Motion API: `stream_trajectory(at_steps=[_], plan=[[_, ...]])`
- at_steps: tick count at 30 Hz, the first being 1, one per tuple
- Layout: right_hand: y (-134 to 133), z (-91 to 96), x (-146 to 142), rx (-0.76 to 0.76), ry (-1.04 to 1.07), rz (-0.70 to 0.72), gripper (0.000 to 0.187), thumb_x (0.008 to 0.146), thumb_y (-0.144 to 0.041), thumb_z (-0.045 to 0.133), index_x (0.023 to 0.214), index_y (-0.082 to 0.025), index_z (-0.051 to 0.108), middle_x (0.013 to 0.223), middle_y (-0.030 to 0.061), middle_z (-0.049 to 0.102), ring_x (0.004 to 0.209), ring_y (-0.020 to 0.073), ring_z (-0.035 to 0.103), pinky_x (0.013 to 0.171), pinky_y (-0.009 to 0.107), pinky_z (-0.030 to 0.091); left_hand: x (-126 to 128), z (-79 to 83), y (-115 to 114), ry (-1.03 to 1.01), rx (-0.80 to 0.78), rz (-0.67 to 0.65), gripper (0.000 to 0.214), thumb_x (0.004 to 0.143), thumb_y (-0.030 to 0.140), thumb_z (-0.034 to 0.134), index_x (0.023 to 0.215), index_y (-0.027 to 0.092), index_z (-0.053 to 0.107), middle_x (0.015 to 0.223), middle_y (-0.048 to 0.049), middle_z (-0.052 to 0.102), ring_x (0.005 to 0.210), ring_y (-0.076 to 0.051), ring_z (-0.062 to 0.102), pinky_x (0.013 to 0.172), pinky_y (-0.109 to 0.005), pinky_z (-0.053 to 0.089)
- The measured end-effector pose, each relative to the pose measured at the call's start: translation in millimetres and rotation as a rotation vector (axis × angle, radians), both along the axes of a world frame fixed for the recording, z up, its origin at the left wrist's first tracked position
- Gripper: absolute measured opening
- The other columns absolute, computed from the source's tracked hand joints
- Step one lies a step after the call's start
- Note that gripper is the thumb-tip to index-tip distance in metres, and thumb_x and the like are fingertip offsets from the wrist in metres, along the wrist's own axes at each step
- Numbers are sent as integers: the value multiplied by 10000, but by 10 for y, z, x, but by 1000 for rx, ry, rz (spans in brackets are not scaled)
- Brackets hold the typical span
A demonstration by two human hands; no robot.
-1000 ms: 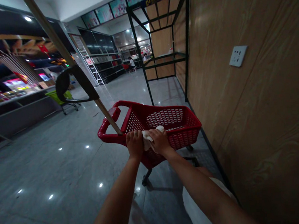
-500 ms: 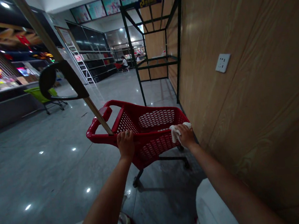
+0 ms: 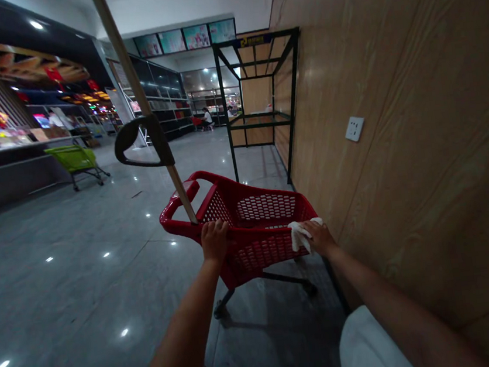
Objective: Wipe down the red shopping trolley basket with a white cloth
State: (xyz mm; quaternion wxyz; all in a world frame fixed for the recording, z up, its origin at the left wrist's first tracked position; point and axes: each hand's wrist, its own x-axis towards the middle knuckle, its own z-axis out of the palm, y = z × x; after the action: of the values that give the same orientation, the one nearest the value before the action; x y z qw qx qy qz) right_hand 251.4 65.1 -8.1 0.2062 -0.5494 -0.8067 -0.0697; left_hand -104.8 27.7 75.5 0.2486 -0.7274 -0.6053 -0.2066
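Note:
In front of me stands a red plastic shopping cart [image 3: 269,206] with perforated sides. My left hand [image 3: 214,240] is closed over its near rim, close to the handle end. At the far right corner, my right hand [image 3: 320,237] grips a white cloth [image 3: 300,237] and presses it against the rim. A long pole [image 3: 128,61] with a dark loop-shaped grip [image 3: 145,142] rises from the handle side of the cart, leaning left. Its lower end meets the cart just beyond my left hand.
A wood-panelled wall [image 3: 388,202] with a socket [image 3: 355,128] runs along the right. Behind the cart stands a dark metal frame rack [image 3: 259,124]. A green cart [image 3: 74,158] is by a counter [image 3: 14,180] at left. People are far back.
The view has tilted up and turned slightly left, so the cart and pole sit further right. My hands stay on the rim, the cloth still at the corner.

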Motion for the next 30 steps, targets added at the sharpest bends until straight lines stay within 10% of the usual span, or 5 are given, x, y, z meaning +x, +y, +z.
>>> stream_trajectory(at_steps=[11, 22, 25, 30], plan=[[-701, -27, -295, 104, -3, -191, 376, 904, -249, 420, 1255, -198, 546, 1250, 113, 569, 1128, 274, 455, 951, 445, 253, 106, 0, -356, -51, 18, -18, 246, 721, 259, 661, 956, 193, 631, 1019, -100, 635, 995, -288, 525, 971, -457, 388], [-1189, 558, -1810, 18, 45, 117, 494, 903, -210, 396, 1393, -278, 394, 1298, 87, 527, 1143, 257, 449, 969, 452, 257, 234, -50, -958, 20, 79, -47, 204, 843, 149, 497, 992, 209, 622, 1017, -67, 652, 972, -230, 553, 950, -395, 403], [-1167, 524, -1653, 4, 13, 158, 489, 882, -171, 411, 1362, -261, 437, 1221, 82, 578, 1093, 236, 489, 930, 409, 283, 173, -108, -957, 61, 76, -50, 231, 839, 162, 524, 1045, 219, 610, 1077, -54, 649, 997, -222, 559, 968, -394, 399], [-1107, 298, -621, -48, -80, -5, 447, 888, -149, 388, 1309, -249, 499, 1229, 87, 582, 1113, 226, 480, 883, 368, 299, 111, -118, -903, 47, 30, -109, 384, 751, 304, 680, 1111, 211, 584, 1143, -83, 627, 1055, -257, 543, 989, -429, 393]])
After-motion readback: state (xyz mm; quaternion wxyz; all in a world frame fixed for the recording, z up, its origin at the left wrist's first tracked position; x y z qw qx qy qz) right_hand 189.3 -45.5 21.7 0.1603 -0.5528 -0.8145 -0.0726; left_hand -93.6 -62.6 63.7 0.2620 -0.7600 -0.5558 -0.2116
